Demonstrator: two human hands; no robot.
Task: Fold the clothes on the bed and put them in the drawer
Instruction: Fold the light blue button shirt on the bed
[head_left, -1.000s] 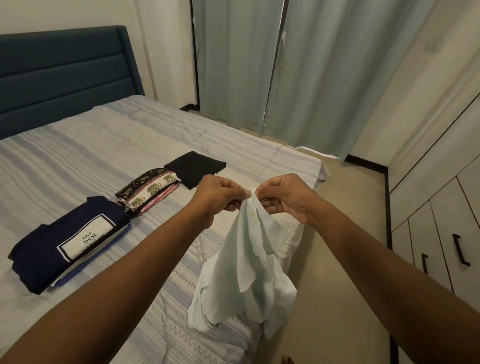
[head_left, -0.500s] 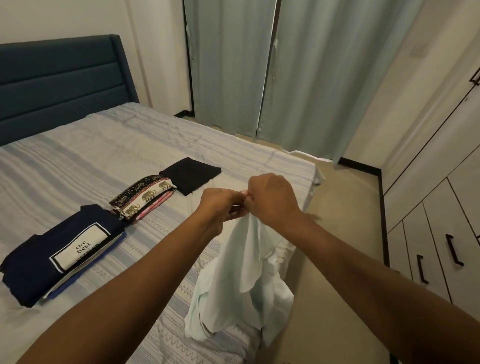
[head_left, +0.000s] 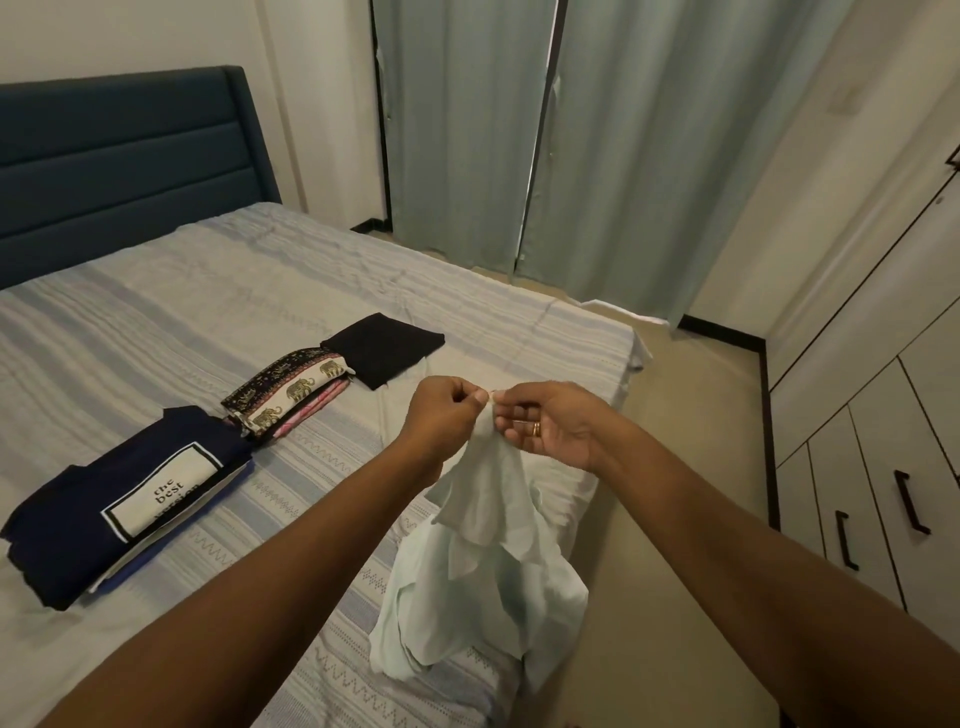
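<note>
Folding is where you're at, not stowing. The grey-blue striped bed (head_left: 208, 291) carries the piles, and the pale cabinet fronts with black handles (head_left: 878, 499) on your right are all closed. I can't tell which of them is the actual drawer.

The loose pale mint garment (head_left: 483, 571) hangs from your grip over the near corner of the bed, its lower part crumpled on the cover and spilling past the edge. It's too bunched to say if it's a shirt or something else.

Already folded, I'd say: the navy folded top with a white text patch (head_left: 78, 530), the folded elephant-print cloth bundle (head_left: 291, 395) and the flat black folded piece (head_left: 384, 348), lined up in a row. The patch wording is cut off by the fold, and there are lighter layers under the navy one that I can't identify.

Your left hand (head_left: 447, 410) and right hand (head_left: 550, 421) both pinch the same top bit of the mint fabric, nearly touching each other. The gold ring (head_left: 536, 429) sits on the right one.

Next you'll probably want to slide your hands apart along that edge until you find both corners, then lay it flat on the bed.
</note>
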